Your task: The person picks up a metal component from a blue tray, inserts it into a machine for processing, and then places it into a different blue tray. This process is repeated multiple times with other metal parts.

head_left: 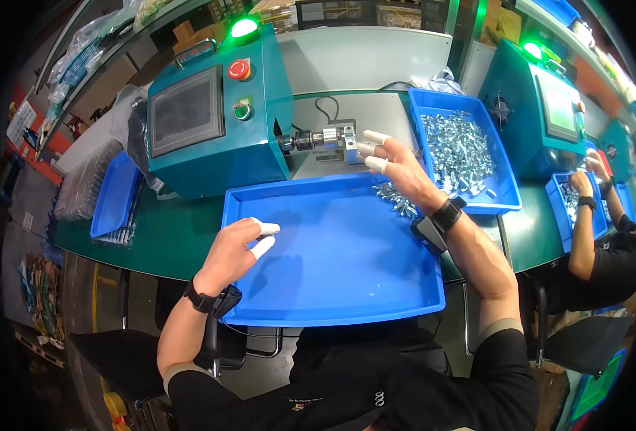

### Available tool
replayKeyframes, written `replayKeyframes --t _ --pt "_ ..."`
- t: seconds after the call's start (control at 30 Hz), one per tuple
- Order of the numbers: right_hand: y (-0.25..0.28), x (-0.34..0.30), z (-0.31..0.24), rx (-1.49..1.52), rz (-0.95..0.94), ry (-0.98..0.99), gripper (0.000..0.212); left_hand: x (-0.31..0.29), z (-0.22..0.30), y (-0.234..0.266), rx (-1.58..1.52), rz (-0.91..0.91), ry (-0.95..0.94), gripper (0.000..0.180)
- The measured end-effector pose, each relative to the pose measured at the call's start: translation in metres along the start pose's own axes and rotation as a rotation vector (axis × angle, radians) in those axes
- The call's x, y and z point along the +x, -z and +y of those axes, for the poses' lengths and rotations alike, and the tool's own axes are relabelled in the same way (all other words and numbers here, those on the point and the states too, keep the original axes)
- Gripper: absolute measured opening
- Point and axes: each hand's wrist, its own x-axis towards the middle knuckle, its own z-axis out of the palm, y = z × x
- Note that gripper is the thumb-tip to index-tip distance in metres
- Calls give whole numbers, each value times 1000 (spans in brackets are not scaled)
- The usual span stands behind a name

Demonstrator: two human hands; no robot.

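Observation:
My left hand [230, 250] hovers over the left part of a wide blue tray [318, 251]. White finger covers sit on its thumb and forefinger, whose tips are apart; I see nothing between them. My right hand [402, 171], its fingertips also in white covers, reaches to the metal fixture [349, 142] with fingers stretched out and apart. Whether a fingertip touches the fixture I cannot tell. The fixture lines up with the chuck [305, 140] of a teal machine [217, 115]. Small shiny metal parts [395, 200] lie in the tray's far right corner, partly behind my right wrist.
A second blue tray [508, 192] heaped with metal parts stands at the right. The teal machine carries a dark screen [186, 111], a red stop button [239, 70] and a lit green lamp [244, 29]. Another person's hand [582, 184] works over a blue bin far right.

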Motion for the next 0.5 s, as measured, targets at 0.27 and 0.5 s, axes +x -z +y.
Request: replayKeyframes --t 0.27,0.5 --pt "-5 9 11 33 37 -8 64 0 3 5 -80 -43 77 21" --pt "-8 10 14 -51 212 -32 62 -8 10 3 -109 -36 89 22"
